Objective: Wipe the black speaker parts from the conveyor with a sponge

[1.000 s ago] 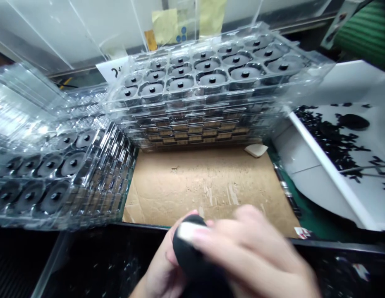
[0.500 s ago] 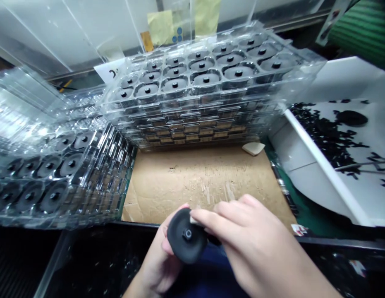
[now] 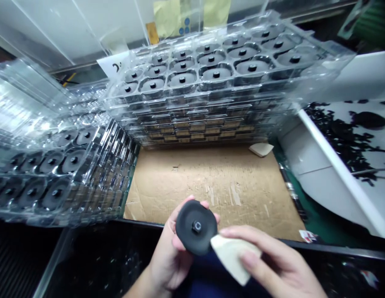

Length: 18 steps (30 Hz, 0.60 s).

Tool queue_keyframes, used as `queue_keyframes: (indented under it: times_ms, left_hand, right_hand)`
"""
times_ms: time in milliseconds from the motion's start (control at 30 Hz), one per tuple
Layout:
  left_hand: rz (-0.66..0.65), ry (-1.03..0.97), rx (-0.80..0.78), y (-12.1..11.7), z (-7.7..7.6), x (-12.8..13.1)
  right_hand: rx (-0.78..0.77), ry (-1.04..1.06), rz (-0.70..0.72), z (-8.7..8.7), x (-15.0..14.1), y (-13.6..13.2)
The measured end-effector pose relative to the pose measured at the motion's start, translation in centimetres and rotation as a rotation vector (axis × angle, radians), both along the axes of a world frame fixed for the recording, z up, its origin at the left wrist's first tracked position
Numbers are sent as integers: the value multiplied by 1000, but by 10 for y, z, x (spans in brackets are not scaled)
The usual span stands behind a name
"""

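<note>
My left hand (image 3: pixel 172 256) holds a black rounded disc-like part (image 3: pixel 187 234) by its edge, with its dished face and small central post turned up toward me. In my right hand (image 3: pixel 273 260), pinched between thumb and fingers, is a cream-coloured sanding or wiping pad (image 3: pixel 232 254), whose material I cannot make out for sure. One corner of this pad lies right at the disc's right edge. Both hands are over the near edge of a cardboard sheet (image 3: pixel 180 182).
Clear plastic trays (image 3: pixel 198 93) filled with similar black discs are stacked behind the cardboard; another stack (image 3: pixel 96 165) stands at left. A second cream pad (image 3: pixel 261 149) lies at the cardboard's far right corner. At right, a white bin (image 3: pixel 338 157) contains small black pieces.
The disc has turned to show its dished face. My right hand has moved from rubbing close against its edge to its lower right, and the pad now shows almost whole.
</note>
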State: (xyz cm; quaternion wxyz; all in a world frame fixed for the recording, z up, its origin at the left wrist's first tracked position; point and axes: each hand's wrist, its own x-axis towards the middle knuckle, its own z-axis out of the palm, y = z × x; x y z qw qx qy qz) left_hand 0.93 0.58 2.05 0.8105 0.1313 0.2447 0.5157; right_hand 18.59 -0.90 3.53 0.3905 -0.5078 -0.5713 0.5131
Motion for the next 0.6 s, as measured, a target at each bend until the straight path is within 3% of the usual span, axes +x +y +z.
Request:
queue_keyframes:
  times_ms: [100,200,267,333,433,500,600]
  left_hand:
    - [-1,3,-4,-2,0,0]
    - [1,40,-10,-6,1,-1]
    - [1,90,-33,-10,3,-2]
    - [5,145,-67,-13,5,-4]
    - [65,186,-73,-17,5,-7]
    - [91,202,-78,-19,5,-7]
    - [4,228,-147,-22,6,-5]
  right_hand:
    - [-27,-15,-311,-4,3,-2]
    - [210,-170,-538,8,-10,-3]
    - [453,-258,-452,20,-24,-2]
    - [670,-287,-206,29,-38,1]
    - [673,-325,113,36,-50,8]
    - [590,-376,164,39,-54,13]
    - [730,-386,24,41,-59,17]
